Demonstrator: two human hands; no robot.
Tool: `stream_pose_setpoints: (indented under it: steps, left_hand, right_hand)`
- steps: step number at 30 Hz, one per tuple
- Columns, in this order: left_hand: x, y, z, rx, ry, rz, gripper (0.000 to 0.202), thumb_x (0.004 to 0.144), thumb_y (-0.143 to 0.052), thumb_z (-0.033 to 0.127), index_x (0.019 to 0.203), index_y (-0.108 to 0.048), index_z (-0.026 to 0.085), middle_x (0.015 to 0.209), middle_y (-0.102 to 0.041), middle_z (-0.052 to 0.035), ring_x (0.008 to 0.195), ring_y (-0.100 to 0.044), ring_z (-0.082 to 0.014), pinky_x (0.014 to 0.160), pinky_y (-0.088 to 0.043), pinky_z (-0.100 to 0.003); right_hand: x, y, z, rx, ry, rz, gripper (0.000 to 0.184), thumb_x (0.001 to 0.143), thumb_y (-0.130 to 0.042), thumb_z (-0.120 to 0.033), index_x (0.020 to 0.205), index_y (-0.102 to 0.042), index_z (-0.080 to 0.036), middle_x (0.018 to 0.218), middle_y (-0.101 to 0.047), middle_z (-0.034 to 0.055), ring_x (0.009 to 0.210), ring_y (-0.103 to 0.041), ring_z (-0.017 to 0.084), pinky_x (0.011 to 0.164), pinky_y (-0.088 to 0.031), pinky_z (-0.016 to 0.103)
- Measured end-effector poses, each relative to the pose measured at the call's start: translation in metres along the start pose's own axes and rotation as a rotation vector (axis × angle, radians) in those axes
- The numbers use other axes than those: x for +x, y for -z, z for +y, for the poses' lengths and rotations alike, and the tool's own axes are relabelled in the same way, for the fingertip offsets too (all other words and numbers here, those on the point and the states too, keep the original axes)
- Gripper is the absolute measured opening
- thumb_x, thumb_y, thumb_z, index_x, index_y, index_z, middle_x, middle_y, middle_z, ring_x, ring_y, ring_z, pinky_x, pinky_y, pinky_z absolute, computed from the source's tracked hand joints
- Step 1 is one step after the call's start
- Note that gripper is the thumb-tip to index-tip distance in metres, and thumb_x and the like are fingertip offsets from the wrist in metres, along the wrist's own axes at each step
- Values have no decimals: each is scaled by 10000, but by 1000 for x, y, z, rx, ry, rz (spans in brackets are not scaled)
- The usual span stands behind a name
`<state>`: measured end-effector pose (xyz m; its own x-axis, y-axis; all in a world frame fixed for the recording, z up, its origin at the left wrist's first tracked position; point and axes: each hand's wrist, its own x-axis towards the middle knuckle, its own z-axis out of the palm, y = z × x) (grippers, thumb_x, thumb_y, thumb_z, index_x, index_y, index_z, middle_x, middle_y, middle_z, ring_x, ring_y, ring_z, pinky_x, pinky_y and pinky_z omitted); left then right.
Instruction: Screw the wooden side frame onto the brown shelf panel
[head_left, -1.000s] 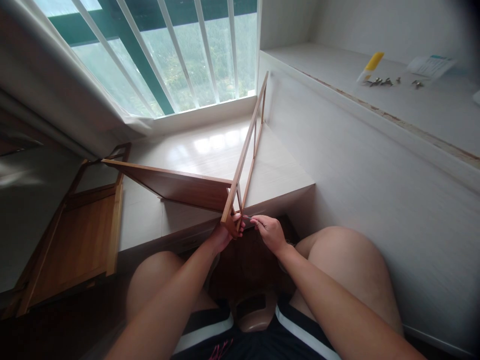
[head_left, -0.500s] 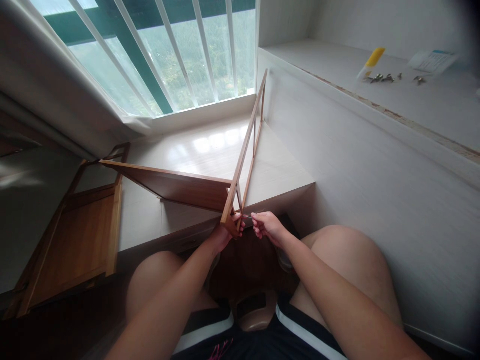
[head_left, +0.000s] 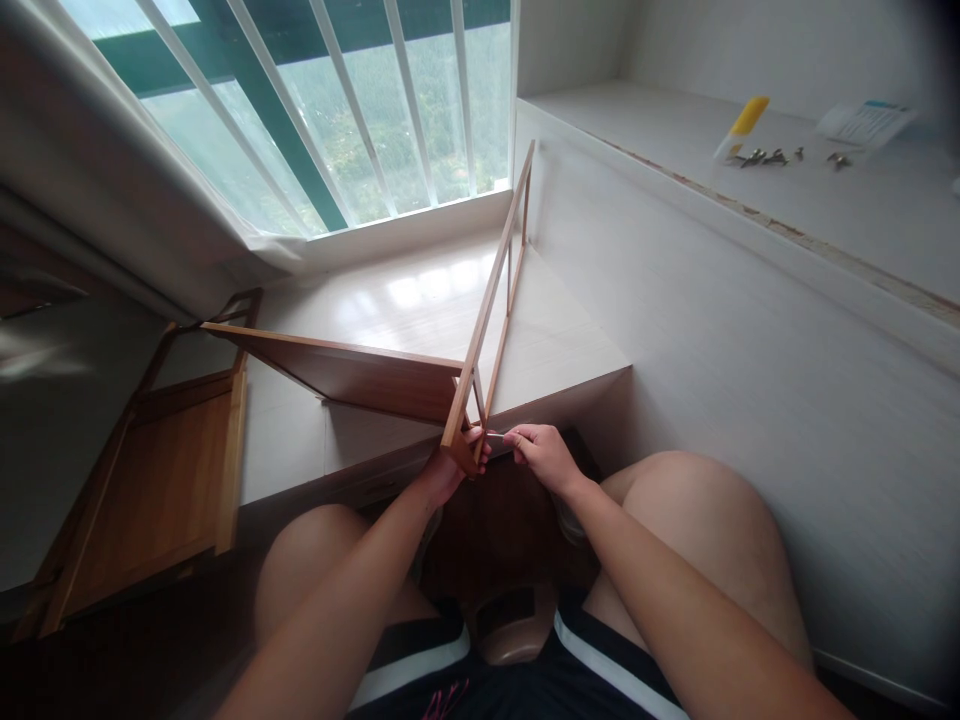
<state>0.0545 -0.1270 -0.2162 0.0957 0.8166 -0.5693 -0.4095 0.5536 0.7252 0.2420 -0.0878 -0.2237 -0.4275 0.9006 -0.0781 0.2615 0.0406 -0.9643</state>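
Two hands work at the near corner of a wooden frame on a window ledge.
The left hand (head_left: 450, 470) grips the slim light-brown wooden frame (head_left: 495, 290) where it overhangs the front edge of the white window ledge (head_left: 420, 300). The right hand (head_left: 544, 455) pinches a small grey metal piece (head_left: 496, 438) against that corner. A brown wooden panel (head_left: 360, 375) joins the frame.

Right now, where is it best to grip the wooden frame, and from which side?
Probably its near corner, from the left, as the left hand does: the wooden frame stands on edge, and the right hand occupies the right side.
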Motion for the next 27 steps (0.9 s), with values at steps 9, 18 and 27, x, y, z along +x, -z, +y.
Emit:
stream_pose_setpoints:
  steps: [9,18,27]
  left_hand:
    - [1,2,0,0,22,-23,341,800,-676,404,958,-696,102,728,-630,-45,575,-574,-101,544,-461,-224]
    - [-2,-4,2,-10,10,12,309,777,-703,374,940,-685,112,717,-625,-40,598,-572,-106,529,-444,-212]
    - [-2,-4,4,6,32,7,285,809,-668,365,959,-695,125,709,-632,-46,583,-564,-108,525,-429,-213]
  right_hand:
    - [-5,2,-6,-169,117,74,310,905,-515,-392,774,-725,-206,572,-618,8,568,-565,165,592,-409,258]
    - [-7,-1,-2,-176,141,79,317,919,-516,-392,734,-698,-211,568,-605,-5,560,-559,157,593,-391,248]
    - [-11,-10,5,-161,157,144,322,935,-500,-421,818,-718,-214,596,-616,9,575,-572,170,609,-408,261]
